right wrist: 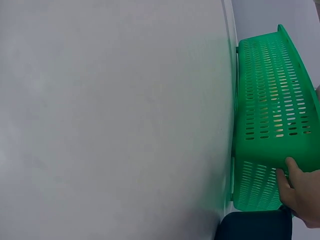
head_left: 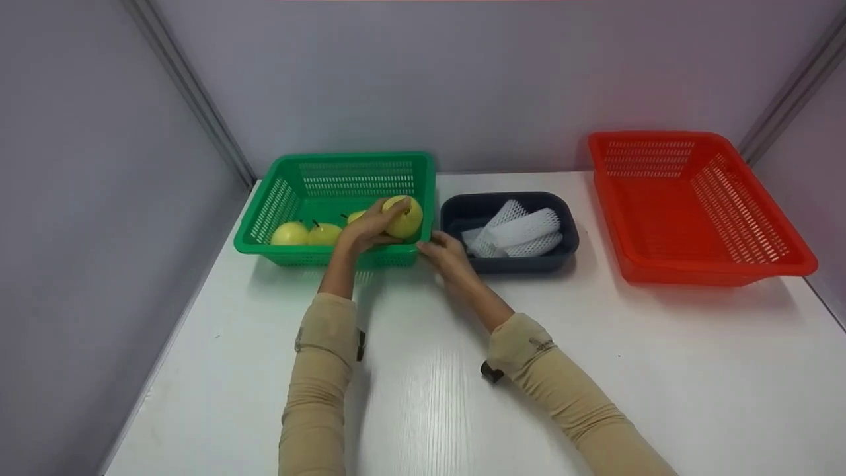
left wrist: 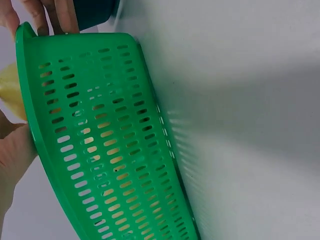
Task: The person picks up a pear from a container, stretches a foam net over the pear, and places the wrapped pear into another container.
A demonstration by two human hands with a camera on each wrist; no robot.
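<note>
Inside the green basket point(head_left: 337, 256), at its right end, my left hand point(head_left: 370, 228) holds a round yellow pear point(head_left: 408, 221) with its thumb over the top. Other yellow pears with dark stems, one of them a pear point(head_left: 289, 234) at the left end, lie along the basket's front wall. My right hand point(head_left: 453, 259) grips the basket's front right corner, with thumb and fingers set about the rim. In the right wrist view, fingers point(right wrist: 290, 165) press on the corner from outside. The left wrist view shows the slotted front wall, with yellow fruit behind the slots.
Just right of the green basket stands a dark blue bin point(head_left: 522, 264) with several white foam net sleeves point(head_left: 525, 228) in it. A larger red basket point(head_left: 687, 225) stands farther right. Partition walls point(head_left: 502, 79) enclose the white table point(head_left: 423, 396) at the back and sides.
</note>
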